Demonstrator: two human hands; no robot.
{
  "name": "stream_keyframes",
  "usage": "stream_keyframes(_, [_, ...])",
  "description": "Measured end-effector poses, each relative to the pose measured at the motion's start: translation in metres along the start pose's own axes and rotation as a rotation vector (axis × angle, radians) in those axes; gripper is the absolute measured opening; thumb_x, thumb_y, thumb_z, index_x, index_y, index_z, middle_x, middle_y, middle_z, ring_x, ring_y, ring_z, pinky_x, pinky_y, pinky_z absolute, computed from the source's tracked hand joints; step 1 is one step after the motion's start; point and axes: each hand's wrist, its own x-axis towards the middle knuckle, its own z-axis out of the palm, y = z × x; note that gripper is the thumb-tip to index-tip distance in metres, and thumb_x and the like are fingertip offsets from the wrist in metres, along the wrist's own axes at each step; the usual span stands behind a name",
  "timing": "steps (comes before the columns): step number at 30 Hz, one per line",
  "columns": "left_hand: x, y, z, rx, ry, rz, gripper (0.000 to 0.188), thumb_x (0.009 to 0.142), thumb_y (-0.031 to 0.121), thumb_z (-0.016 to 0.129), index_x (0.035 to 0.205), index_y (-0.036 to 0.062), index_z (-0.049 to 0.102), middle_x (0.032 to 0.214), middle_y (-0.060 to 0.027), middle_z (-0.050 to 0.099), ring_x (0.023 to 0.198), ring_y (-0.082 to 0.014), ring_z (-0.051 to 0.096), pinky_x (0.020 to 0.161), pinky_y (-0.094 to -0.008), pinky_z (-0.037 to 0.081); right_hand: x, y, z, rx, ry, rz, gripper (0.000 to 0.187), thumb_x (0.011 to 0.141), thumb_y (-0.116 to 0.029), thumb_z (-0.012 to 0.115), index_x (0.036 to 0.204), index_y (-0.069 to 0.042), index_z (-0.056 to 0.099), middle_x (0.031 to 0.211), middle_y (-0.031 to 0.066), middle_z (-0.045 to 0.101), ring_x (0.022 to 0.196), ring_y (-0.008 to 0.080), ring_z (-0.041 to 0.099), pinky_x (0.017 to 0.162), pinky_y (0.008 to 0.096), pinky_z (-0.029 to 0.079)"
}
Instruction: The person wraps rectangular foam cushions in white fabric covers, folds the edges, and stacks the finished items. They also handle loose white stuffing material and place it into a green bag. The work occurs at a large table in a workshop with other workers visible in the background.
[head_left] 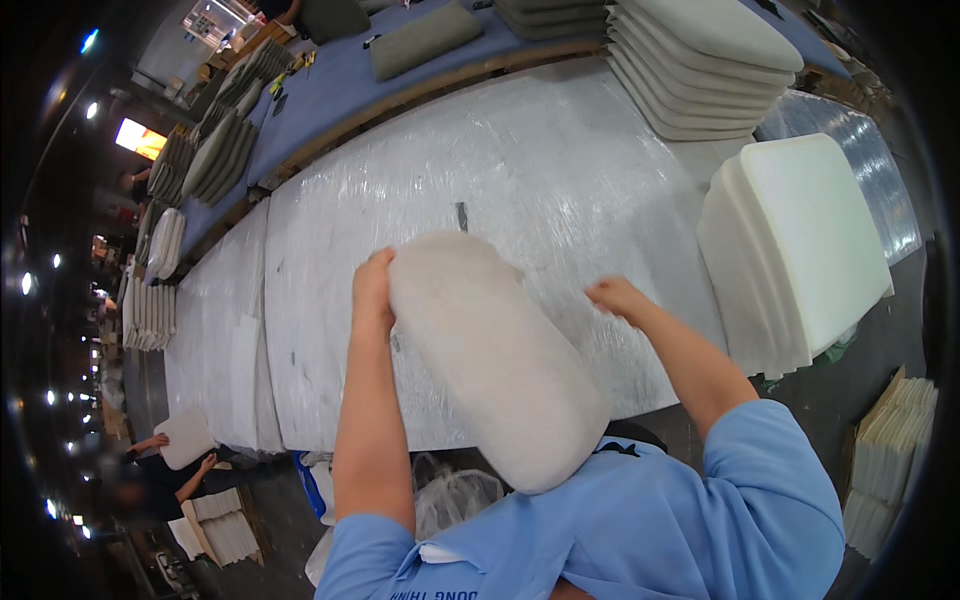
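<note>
Pale and rounded, a cushion [500, 360] slants from my left hand [374, 290], whose fingers grasp its far left edge, to my light-blue shirt [690, 510], which seems to brace its near end. Just right of the cushion my right hand [617, 299] hangs clenched and apart, though I cannot tell whether anything is inside it. Beneath my fingers spreads a plastic-covered table [600, 170], and to their right stands a stack of white pads [810, 250], probably set aside to give my arms room.

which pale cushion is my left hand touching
The single beige cushion mid-picture: your left hand is at its far end, while the white stack and cream stack at right stand untouched.
</note>
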Motion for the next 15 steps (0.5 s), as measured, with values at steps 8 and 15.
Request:
stream_keyframes(8, [-0.022, -0.085, -0.117, -0.276, 0.156, -0.239, 0.042, 0.099, 0.032, 0.055, 0.116, -0.004, 0.065, 0.112, -0.0161, 0.071, 0.097, -0.0289, 0.071, 0.081, -0.0414, 0.059, -0.086, 0.08, 0.008, 0.812, -0.186, 0.148, 0.063, 0.105, -0.058, 0.047, 0.137, -0.005, 0.059, 0.129, 0.0136, 0.065, 0.117, 0.0235, 0.062, 0.103, 0.0396, 0.049])
stream_keyframes(15, [-0.154, -0.213, -0.135, -0.278, 0.103, -0.435, 0.061, 0.107, 0.047, 0.042, 0.141, -0.003, 0.054, 0.134, -0.0181, 0.064, 0.118, -0.0313, 0.065, 0.099, -0.0428, 0.055, -0.06, -0.008, 0.023, 1.119, -0.097, -0.224, 0.063, 0.111, -0.051, 0.033, 0.117, -0.001, 0.071, 0.122, 0.0121, 0.068, 0.116, 0.0228, 0.062, 0.105, 0.0375, 0.048])
